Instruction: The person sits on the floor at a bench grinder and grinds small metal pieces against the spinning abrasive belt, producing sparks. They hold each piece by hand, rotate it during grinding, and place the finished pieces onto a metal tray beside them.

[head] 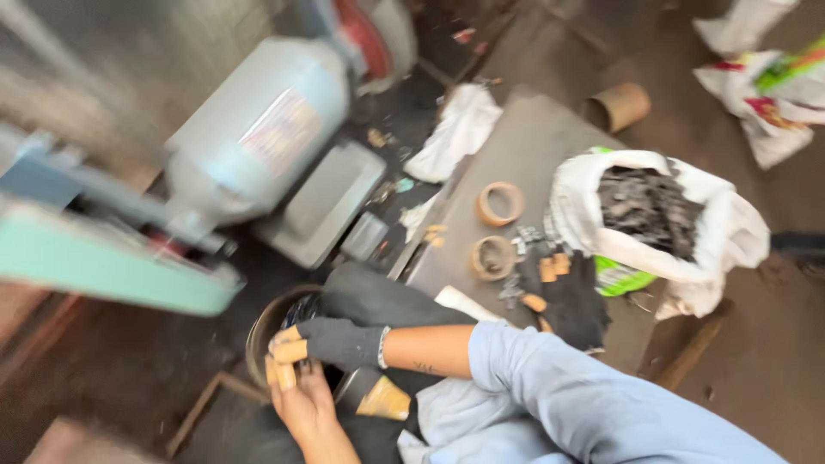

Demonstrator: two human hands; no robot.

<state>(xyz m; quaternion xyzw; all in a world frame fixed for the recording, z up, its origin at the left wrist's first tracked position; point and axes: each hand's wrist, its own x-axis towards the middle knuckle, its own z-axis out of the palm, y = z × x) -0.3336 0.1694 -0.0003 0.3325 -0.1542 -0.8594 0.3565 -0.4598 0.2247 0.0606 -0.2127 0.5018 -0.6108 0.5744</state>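
Though blur hides each grip, both hands [296, 378] (right gloved) meet over the bucket [266, 331].

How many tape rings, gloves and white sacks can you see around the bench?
Tape rings on the bench: 2
Cardboard tube on the floor: 1
Dark gloves: 2, one worn, one lying on the bench
Open white sack of dark scrap: 1
Total: 6

I work in a grimy workshop: a pale blue motor [258, 129] sits on a green machine frame [103, 258], a steel table [533, 155] carries tape rolls [500, 204], and an open sack [653, 215] of dark metal scrap stands on the dirty floor [773, 361].
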